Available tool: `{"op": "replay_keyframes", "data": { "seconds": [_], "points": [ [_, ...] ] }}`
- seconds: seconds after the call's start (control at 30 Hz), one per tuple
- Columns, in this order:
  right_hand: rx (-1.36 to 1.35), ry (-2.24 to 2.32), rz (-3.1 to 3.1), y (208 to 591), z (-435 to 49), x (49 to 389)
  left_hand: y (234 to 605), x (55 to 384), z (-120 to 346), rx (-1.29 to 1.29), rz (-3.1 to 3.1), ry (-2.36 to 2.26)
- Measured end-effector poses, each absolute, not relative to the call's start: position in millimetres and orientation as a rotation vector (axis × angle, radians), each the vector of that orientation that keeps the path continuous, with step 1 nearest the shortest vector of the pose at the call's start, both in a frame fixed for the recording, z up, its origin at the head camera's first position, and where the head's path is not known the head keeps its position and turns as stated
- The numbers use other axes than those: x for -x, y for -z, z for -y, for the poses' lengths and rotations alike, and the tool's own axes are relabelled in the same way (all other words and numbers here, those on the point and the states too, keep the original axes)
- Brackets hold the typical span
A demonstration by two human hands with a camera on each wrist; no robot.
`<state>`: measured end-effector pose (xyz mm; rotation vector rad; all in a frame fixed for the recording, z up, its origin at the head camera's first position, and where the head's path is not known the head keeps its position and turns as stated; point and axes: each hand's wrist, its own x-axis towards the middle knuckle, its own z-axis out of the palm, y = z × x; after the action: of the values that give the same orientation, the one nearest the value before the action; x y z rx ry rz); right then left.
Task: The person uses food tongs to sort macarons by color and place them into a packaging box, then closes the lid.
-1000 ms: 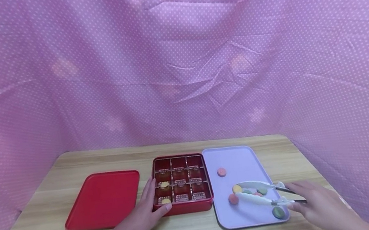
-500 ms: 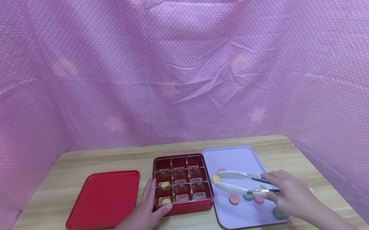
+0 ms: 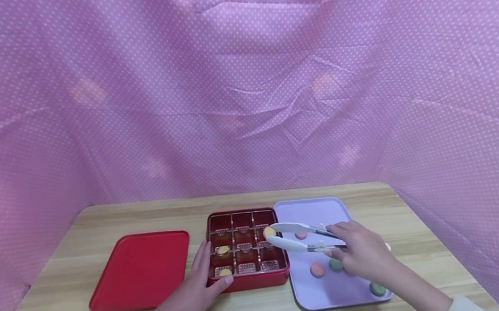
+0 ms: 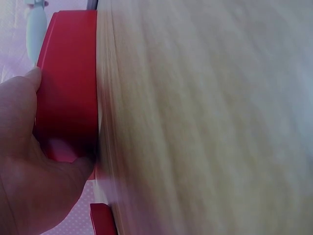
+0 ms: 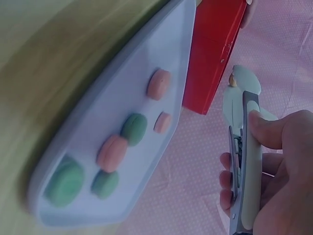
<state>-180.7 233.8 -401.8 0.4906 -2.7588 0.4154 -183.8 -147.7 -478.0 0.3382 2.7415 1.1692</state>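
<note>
Tongs moved over box, R grip clasping 'em; 2 macarons R-wrist only.

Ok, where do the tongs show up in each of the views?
Head: tongs right of centre in the lower half, tips over the red box.
Left wrist: tongs in the top-left corner, only part showing.
Right wrist: tongs at right, in the right hand.
Shared landmark: the red box, in all three.

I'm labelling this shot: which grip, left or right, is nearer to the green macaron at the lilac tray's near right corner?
Right. The right grip holds tongs just beyond the green macaron; the left grip is far leftward, against the left side of the red box.
</note>
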Motion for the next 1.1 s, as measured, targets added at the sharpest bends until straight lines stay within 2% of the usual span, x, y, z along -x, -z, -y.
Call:
{"op": "replay_keyframes", "data": {
  "seconds": [1.1],
  "points": [
    [-0.604,-0.304,2.775,397.4,-150.0,246.5,478.8,183.9,148.7,-0.352,-2.752,-1.172]
  ]
}}
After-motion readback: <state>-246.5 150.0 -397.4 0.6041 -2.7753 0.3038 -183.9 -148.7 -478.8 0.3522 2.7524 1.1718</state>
